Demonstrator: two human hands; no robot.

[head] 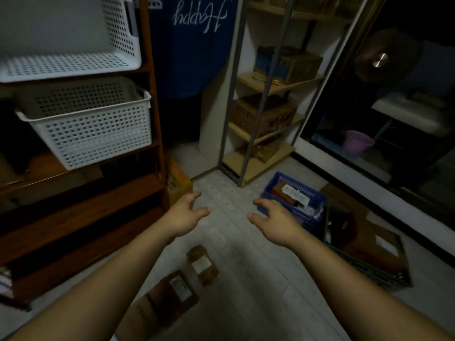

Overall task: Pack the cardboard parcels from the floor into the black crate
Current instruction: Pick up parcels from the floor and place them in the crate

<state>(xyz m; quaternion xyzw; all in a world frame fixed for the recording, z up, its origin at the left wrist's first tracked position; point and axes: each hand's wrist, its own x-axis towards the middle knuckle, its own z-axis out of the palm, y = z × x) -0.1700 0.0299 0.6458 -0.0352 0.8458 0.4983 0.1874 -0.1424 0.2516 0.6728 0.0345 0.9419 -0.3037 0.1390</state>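
Observation:
Brown cardboard parcels with white labels lie on the pale floor between my forearms: a small one (203, 264), a flatter one (176, 295) nearer me, and part of a third (138, 316) by my left forearm. The black crate (384, 274) stands on the floor at the right with a labelled cardboard parcel (379, 247) inside it. My left hand (186, 215) and my right hand (275, 219) are stretched out in the air above the floor, fingers spread and loosely bent, holding nothing.
A wooden shelf unit (81, 200) with white perforated baskets (93, 129) fills the left. A blue basket (295, 200) of items sits beyond the crate. A yellow box (178, 183) leans by the shelf. A metal rack (266, 124) and a dark glass door (394, 94) stand behind.

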